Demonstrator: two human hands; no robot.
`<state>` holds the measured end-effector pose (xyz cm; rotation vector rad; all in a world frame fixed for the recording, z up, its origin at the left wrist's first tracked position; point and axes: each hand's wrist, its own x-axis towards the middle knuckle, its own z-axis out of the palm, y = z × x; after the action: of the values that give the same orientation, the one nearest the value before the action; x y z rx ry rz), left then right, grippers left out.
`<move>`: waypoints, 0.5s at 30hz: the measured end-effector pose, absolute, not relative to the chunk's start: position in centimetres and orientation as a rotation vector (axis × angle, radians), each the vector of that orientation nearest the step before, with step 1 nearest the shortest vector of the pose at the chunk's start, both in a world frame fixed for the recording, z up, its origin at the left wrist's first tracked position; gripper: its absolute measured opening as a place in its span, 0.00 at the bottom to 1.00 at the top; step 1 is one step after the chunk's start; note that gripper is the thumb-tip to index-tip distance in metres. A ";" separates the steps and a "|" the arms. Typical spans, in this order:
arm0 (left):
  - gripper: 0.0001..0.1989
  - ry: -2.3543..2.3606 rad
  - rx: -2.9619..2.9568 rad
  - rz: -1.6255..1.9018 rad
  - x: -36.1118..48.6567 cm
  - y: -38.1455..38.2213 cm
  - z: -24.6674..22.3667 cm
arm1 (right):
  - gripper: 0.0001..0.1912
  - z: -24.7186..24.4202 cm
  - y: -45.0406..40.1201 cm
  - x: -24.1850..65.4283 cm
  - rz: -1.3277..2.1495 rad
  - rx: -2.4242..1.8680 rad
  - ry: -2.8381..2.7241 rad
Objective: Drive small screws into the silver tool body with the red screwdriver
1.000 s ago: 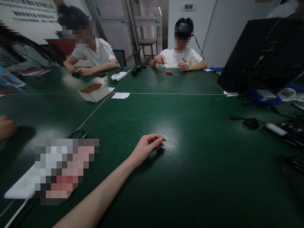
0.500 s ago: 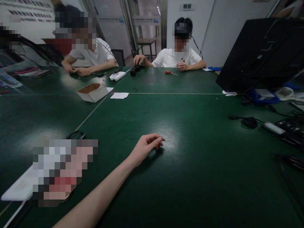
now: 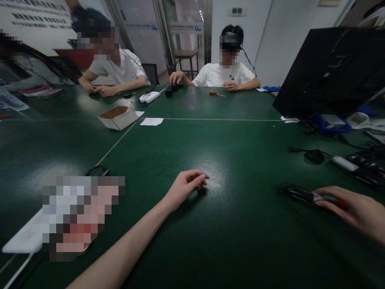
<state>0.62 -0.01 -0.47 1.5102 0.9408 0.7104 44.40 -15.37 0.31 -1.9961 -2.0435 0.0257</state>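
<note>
My left hand point(image 3: 189, 184) rests on the green table point(image 3: 228, 249), near the middle. Its fingers curl loosely, and nothing shows in them. On the right, my right hand point(image 3: 351, 206) grips a slim black tool point(image 3: 300, 195) between thumb and fingers. The tool has a silver band and a red part near the hand; its exact kind is unclear. It points left, low over or on the tabletop, and a dark cord seems to trail from it toward the lower right. Part of it is hidden by my fingers.
Blurred-out items and a white power bank-like slab point(image 3: 22, 235) lie at the left. Farther back are an open cardboard box point(image 3: 118, 118), paper point(image 3: 152, 121) and a screwdriver point(image 3: 215, 93). A monitor point(image 3: 327, 72) and cables point(image 3: 314, 156) stand right. Two people sit opposite.
My right hand has come into view from the right, holding the slim black tool, which has moved left from the table's right edge. My left hand has stayed put.
</note>
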 end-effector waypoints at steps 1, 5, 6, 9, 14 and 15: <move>0.14 0.947 1.506 0.713 0.6 0.0 -0.5 | 0.23 0.6 -14.7 42.6 0.143 -1.960 -2.130; 0.16 0.957 1.469 0.746 0.6 -0.1 -0.6 | 0.21 1.7 -11.9 36.4 0.227 -1.795 -2.323; 0.16 0.956 1.462 0.752 0.6 -0.1 -0.6 | 0.18 2.0 -11.3 35.0 0.235 -1.769 -2.359; 0.16 0.947 1.464 0.759 0.7 -0.1 -0.5 | 0.12 2.6 -9.7 30.8 0.279 -1.688 -2.525; 0.12 0.881 1.596 0.716 0.0 0.2 0.6 | 0.11 3.2 -8.1 24.7 0.281 -1.559 -2.669; 0.11 0.873 1.654 0.667 -0.2 0.3 1.0 | 0.10 3.3 -7.8 23.7 0.278 -1.531 -2.690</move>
<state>-0.24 0.28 1.01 1.6540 0.8727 0.6670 23.72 -7.81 3.31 -1.5307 -2.6896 0.2781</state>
